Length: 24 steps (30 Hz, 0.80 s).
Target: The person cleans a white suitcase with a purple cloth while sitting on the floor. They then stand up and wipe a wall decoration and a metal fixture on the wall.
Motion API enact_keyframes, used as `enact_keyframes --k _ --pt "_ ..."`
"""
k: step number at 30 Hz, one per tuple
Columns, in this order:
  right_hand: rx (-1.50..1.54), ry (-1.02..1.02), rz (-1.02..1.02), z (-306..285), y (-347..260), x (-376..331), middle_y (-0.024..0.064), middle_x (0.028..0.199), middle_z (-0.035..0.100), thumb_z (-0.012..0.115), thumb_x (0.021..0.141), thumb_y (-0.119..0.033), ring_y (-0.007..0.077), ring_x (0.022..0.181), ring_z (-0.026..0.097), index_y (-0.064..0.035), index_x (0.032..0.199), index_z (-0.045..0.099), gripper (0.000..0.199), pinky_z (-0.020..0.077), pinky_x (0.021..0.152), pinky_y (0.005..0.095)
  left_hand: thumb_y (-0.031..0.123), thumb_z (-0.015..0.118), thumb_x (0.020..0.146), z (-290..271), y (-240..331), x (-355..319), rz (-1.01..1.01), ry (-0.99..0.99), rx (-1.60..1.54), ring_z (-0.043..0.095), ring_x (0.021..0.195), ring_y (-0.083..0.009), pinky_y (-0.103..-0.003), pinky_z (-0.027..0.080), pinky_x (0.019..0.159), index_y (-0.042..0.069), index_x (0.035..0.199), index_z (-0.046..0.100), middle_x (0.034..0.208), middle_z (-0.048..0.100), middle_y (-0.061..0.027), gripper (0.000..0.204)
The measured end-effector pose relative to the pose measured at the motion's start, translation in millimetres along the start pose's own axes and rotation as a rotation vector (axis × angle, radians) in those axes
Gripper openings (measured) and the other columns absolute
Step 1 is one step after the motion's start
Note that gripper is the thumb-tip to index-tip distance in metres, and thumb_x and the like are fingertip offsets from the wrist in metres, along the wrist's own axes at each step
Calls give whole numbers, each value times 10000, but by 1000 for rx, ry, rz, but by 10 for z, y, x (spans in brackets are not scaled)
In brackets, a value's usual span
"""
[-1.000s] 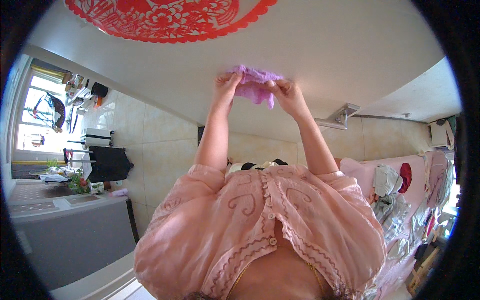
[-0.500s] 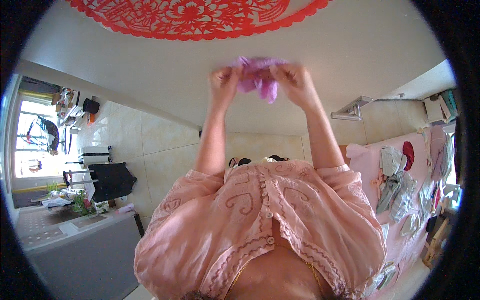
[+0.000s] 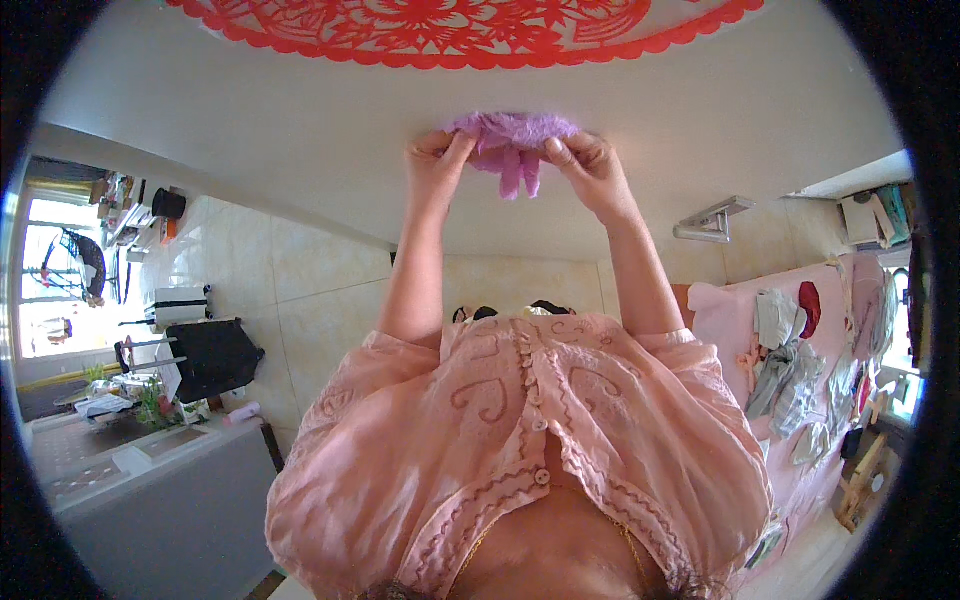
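In front of a white door, both my hands hold up a purple fluffy cloth with finger-like pieces hanging from its lower side, much like a glove. My left hand pinches its left edge between thumb and fingers. Its right edge is gripped by my right hand, thumb toward me. The cloth is stretched between the two hands. Whether it touches the door I cannot tell.
A red paper-cut decoration is on the door above my hands, and a metal door handle sticks out at right. Clothes lie on a pink-covered bed at right. A black chair and a grey cabinet stand at left.
The purple cloth has been spread: its fluffy side now shows along the top, and the hanging pieces have shifted slightly left. Both hands stay on its edges; the view has shifted a little.
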State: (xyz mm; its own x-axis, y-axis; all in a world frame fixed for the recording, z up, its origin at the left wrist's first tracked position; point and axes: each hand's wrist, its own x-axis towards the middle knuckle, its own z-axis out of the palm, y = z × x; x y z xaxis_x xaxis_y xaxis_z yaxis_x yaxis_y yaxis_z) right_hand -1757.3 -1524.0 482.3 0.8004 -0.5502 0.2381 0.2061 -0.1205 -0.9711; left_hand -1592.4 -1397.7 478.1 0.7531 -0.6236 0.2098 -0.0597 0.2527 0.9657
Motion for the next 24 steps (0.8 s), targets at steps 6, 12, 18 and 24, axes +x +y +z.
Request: enact_keyframes --k 6,12,18,24 --pt "-235 -55 121 117 626 -91 0 671 599 579 891 -184 61 632 486 -8 863 664 199 421 570 266 163 644 822 -237 -622 -196 -71 -51 163 509 563 -53 -236 390 504 -4 693 689 602 611 3 216" --pt "-450 -53 89 267 727 -81 54 646 621 547 874 -135 108 576 516 -24 859 676 171 449 564 300 228 591 868 -253 -732 -329 -254 -15 370 578 660 -118 -294 470 640 16 818 658 741 651 -25 227" --pt "-288 -20 -178 579 -146 279 76 646 610 549 884 -127 101 596 525 3 867 645 163 450 567 284 311 567 901 -249 277 -183 201 207 117 413 641 -24 -219 312 531 49 755 624 659 504 78 306" --pt "-183 -4 -296 708 -641 519 28 694 592 566 879 -89 63 660 488 42 886 610 138 441 584 264 138 662 832 -280 841 26 264 119 95 540 819 -73 -239 432 751 32 931 648 867 618 5 146"
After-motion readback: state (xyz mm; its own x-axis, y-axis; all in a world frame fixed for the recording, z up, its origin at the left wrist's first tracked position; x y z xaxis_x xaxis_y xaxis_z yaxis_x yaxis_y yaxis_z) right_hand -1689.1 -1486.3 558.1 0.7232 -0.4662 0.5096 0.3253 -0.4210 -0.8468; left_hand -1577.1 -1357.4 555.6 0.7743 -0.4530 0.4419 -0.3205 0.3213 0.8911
